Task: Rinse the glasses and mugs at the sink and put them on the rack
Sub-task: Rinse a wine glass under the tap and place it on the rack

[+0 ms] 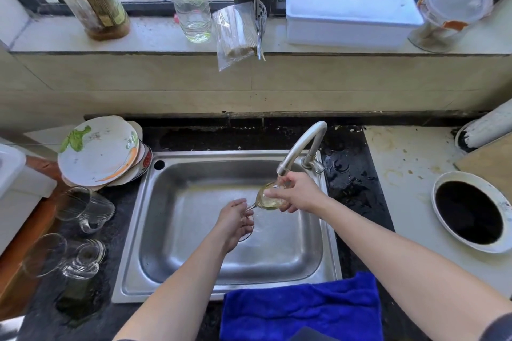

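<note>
Clear stemmed glass [266, 201] over steel sink [191, 232]

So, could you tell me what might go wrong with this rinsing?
The wine glass sits right under the faucet spout, so its rim could knock the metal and chip. Wet, with the left hand holding the stem and the right hand on the bowl, it might slip into the sink.

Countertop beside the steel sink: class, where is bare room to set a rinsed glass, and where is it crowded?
Free: pale right countertop, between the wet black strip and the white-rimmed round hole. Crowded: left side, with stacked white plates and clear glass mugs.
</note>
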